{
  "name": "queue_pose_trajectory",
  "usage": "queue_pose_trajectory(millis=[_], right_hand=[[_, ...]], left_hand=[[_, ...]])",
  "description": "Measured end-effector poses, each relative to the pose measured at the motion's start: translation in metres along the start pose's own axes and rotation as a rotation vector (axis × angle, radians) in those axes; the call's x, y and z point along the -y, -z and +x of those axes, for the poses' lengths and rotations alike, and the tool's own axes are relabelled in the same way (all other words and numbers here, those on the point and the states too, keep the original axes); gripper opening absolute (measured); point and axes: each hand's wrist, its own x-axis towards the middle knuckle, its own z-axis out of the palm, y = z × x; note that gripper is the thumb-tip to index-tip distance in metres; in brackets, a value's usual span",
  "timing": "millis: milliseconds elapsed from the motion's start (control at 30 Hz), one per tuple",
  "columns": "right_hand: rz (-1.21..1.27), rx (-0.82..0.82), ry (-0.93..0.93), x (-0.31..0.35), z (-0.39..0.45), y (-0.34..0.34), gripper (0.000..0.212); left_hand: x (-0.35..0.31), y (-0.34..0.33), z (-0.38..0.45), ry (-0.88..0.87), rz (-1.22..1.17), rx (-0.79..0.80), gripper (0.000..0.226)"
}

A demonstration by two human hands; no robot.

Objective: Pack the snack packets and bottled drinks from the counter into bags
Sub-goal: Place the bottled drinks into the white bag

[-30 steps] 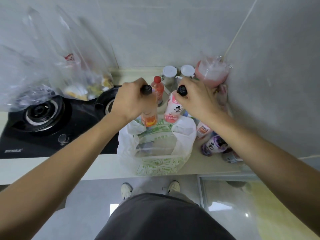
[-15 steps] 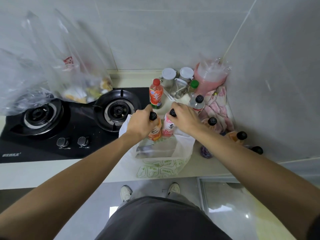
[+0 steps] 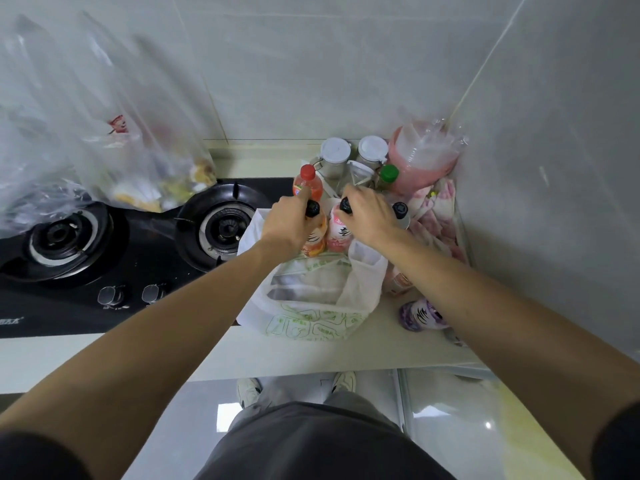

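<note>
A white plastic bag (image 3: 313,320) with green print stands open at the counter's front edge, with packets inside. My left hand (image 3: 289,225) grips the neck of an orange-labelled bottle (image 3: 314,241) with a black cap. My right hand (image 3: 369,218) grips the neck of a pink-labelled bottle (image 3: 338,233), also black-capped. Both bottles stand upright side by side at the bag's far rim. A purple-labelled bottle (image 3: 420,315) lies on the counter right of the bag. Another pale-labelled bottle (image 3: 400,282) shows under my right forearm.
A black two-burner gas hob (image 3: 104,258) fills the left. Clear bags (image 3: 114,157) with food hang over it. Behind the bottles stand a red-capped drink (image 3: 308,183), two white-lidded jars (image 3: 334,157), a green-capped bottle (image 3: 388,174), a pink bagged jug (image 3: 422,157) and a pink cloth (image 3: 438,209). Tiled walls close the corner.
Both hands lowered the two bottles from above the bag down to its far rim, then shifted them slightly away from me. The camera tilted, so more of the hob shows.
</note>
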Motion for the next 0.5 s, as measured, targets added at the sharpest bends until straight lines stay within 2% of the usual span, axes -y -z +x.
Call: queue_pose_trajectory(millis=[200,333,400,500], right_hand=[[-0.007,0.048,0.071,-0.009,0.000,0.002,0.032],[0.021,0.016,0.043,-0.017,-0.002,0.016,0.033],[-0.039,-0.029,0.032,-0.026,-0.003,0.026,0.029],[-0.184,0.027,-0.049,-0.046,-0.004,0.034,0.026]], left_hand=[[0.007,0.001,0.001,-0.057,0.050,0.047,0.028],[0.009,0.008,0.000,-0.076,0.109,0.063,0.048],[0.010,0.015,0.005,-0.077,0.108,0.023,0.055],[0.011,0.024,0.019,-0.056,0.087,-0.027,0.048]])
